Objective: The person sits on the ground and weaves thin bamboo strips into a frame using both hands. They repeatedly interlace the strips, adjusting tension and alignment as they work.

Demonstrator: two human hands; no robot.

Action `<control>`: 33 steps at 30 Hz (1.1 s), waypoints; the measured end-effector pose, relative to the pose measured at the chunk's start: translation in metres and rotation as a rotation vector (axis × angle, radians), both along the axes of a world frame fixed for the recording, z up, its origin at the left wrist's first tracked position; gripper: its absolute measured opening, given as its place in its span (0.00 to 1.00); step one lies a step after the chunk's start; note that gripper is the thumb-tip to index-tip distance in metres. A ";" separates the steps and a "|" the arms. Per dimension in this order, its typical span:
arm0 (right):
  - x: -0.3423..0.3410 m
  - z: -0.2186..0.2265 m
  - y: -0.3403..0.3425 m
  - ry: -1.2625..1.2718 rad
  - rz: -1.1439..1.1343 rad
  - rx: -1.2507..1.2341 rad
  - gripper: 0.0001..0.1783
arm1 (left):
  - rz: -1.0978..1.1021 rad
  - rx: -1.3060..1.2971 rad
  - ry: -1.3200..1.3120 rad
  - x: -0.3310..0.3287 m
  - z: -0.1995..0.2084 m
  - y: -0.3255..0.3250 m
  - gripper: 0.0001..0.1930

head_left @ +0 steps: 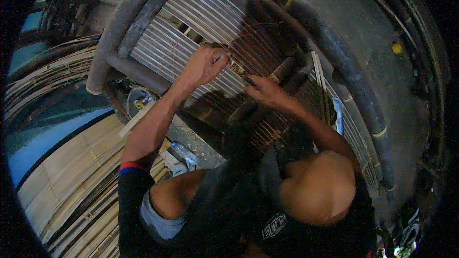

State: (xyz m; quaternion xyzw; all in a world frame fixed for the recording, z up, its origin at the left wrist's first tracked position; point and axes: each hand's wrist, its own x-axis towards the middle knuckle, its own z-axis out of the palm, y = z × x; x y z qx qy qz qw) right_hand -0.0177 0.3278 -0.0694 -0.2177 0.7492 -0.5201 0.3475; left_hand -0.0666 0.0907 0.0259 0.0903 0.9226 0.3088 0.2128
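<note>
Above a slatted bamboo panel [158,43] set in a frame of thick dark poles, my two hands work close together. My left hand [208,64] is closed in a pinch near a gap between the slats, with thin strands running by its fingertips; what it pinches is too small to make out. Just to the right and nearer to me, my right hand [267,91] has its fingers curled together at the slats' edge. A small dark tip shows at those fingers, but I cannot tell what it belongs to.
Thick bamboo poles [334,52] border the panel. At the left stand a bucket [138,99] with small items and a stack of split bamboo strips [71,162]. A clear plastic bottle [184,153] lies by my left elbow. A yellow object [397,48] is on the floor.
</note>
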 end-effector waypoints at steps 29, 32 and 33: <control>-0.012 -0.006 -0.068 0.023 -0.164 0.121 0.22 | -0.382 -0.405 0.353 0.004 -0.038 -0.011 0.21; -0.011 -0.003 -0.049 0.530 -0.015 0.401 0.18 | -0.395 -0.317 0.360 0.005 -0.033 -0.014 0.17; -0.013 0.008 -0.044 0.496 0.022 0.467 0.18 | -0.396 -0.285 0.378 0.006 -0.033 -0.015 0.16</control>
